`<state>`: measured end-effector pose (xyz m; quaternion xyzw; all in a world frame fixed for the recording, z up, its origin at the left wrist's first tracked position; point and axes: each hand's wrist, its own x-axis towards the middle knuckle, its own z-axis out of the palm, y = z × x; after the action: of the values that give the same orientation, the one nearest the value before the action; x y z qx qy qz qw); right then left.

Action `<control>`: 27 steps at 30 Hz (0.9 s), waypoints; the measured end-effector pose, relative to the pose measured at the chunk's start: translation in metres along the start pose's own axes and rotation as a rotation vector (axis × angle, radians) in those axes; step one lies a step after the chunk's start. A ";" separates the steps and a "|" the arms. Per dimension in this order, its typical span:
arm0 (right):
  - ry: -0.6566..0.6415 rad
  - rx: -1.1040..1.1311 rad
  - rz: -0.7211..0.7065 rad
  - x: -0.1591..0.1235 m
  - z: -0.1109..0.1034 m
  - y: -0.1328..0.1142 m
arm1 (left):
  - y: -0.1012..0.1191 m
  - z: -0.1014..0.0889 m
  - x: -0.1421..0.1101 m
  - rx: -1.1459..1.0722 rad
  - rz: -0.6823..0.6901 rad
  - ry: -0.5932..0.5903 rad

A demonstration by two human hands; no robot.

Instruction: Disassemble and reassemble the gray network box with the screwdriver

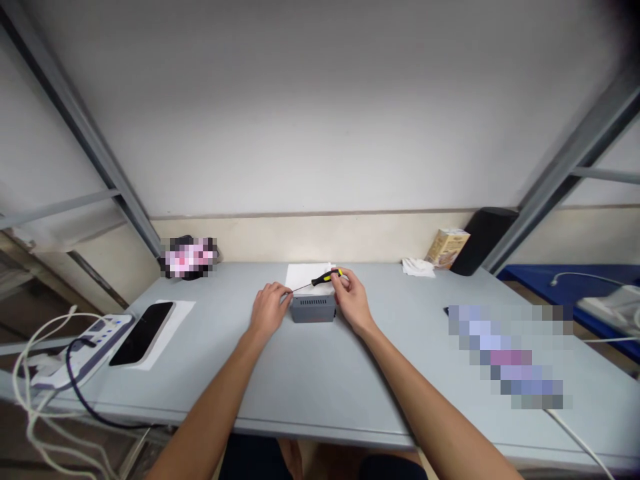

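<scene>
A small grey box with a vented front (313, 309) sits in the middle of the grey table (320, 373). My right hand (351, 299) is closed round the black-and-yellow handle of a small screwdriver (325, 278), which lies almost level above the box with its thin shaft pointing left. My left hand (271, 309) rests at the box's left end, fingers curled, with the fingertips meeting the screwdriver's tip. A white sheet of paper (307, 273) lies just behind the box.
A black phone (141, 331) lies on white paper at the left, beside a white power strip (83, 350) with trailing cables. At the back right are a crumpled tissue (418, 267), a small carton (447, 247) and a black cylinder (483, 239). Metal frame posts stand at both sides.
</scene>
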<state>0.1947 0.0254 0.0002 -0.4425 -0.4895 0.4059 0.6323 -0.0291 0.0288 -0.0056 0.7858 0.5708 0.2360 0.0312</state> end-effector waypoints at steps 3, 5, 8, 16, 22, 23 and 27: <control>0.004 0.001 -0.003 -0.001 0.001 -0.001 | 0.000 -0.002 0.000 -0.018 -0.003 0.010; 0.001 0.000 -0.006 -0.001 0.001 -0.002 | 0.000 -0.002 0.001 -0.041 0.007 0.031; 0.007 -0.001 -0.016 -0.001 0.001 -0.003 | -0.001 -0.001 0.001 -0.087 0.010 0.067; 0.021 0.001 -0.014 -0.001 0.002 -0.004 | -0.002 -0.001 0.002 -0.124 -0.012 0.081; 0.000 0.038 -0.014 -0.002 0.004 -0.010 | 0.001 -0.007 0.002 -0.032 0.043 0.067; -0.007 0.038 -0.014 -0.003 0.005 -0.011 | 0.001 -0.008 0.002 -0.025 0.057 0.063; -0.027 0.042 -0.011 -0.004 0.006 -0.013 | 0.002 -0.012 0.002 -0.062 0.095 0.072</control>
<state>0.1887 0.0185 0.0128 -0.4209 -0.4918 0.4188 0.6369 -0.0313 0.0268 0.0060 0.8016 0.5262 0.2828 0.0237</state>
